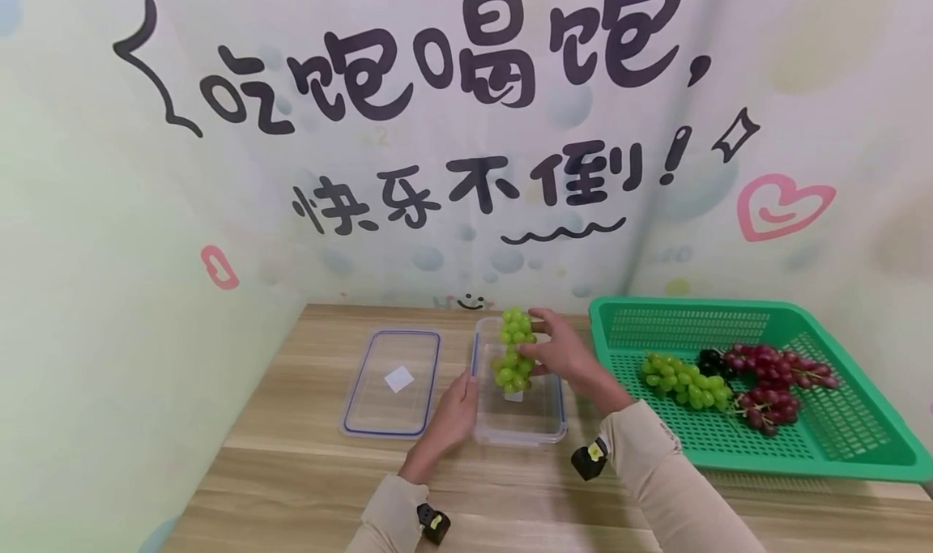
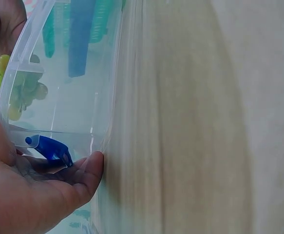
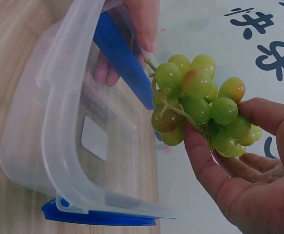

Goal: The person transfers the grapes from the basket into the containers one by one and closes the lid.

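Note:
My right hand (image 1: 564, 355) holds a bunch of green grapes (image 3: 195, 97) between thumb and fingers, above a clear plastic container (image 1: 521, 431). A stem shows along the bunch in the right wrist view. My left hand (image 1: 455, 411) grips the container's left side, its fingers (image 2: 90, 173) at the wall beside a blue latch (image 2: 51, 150). Inside on the container's floor is a white label (image 3: 94, 138). Another blue latch (image 3: 98, 218) hangs folded out from the rim. To the left, a clear lid (image 1: 364, 423) with a blue seal lies flat, a white label in its middle.
A green basket (image 1: 860, 375) stands on the right, close to the right forearm. In it lie more green grapes (image 1: 685, 381), dark grapes (image 1: 713, 363) and red grapes (image 1: 773, 367). Behind the wooden table (image 1: 291, 472) hangs a printed wall covering (image 1: 408, 253).

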Available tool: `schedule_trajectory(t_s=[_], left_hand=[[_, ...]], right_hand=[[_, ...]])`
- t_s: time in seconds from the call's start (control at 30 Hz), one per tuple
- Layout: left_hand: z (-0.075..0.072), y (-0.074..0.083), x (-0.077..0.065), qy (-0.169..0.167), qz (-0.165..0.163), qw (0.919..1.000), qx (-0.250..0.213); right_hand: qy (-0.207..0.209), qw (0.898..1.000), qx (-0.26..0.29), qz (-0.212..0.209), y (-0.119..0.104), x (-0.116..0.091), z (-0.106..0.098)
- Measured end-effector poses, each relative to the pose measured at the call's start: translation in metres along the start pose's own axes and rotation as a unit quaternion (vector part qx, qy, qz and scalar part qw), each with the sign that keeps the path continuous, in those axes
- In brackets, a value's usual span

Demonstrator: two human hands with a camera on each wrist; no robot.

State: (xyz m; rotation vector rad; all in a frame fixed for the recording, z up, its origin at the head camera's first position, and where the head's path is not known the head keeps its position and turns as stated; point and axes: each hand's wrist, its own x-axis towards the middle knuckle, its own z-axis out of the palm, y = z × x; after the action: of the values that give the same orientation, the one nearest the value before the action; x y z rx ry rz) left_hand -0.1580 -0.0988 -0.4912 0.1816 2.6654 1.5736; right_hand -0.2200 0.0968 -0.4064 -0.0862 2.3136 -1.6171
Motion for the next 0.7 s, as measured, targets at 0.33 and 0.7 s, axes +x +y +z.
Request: schedule_trajectory(t_s=[0.33, 0.7], left_hand=[[-0.0018, 0.0012, 0.0028, -0.001, 0.010, 0.9999, 0.005], [-0.0011, 0.0000, 0.0031, -0.001, 0.012, 0.9999, 0.009]], right_hand=[[-0.001, 1.000, 0.019, -0.005, 0.0049, 0.0027, 0.0031], [-0.002, 1.000, 0.021, 0.010, 0.0100, 0.0065, 0.0103]])
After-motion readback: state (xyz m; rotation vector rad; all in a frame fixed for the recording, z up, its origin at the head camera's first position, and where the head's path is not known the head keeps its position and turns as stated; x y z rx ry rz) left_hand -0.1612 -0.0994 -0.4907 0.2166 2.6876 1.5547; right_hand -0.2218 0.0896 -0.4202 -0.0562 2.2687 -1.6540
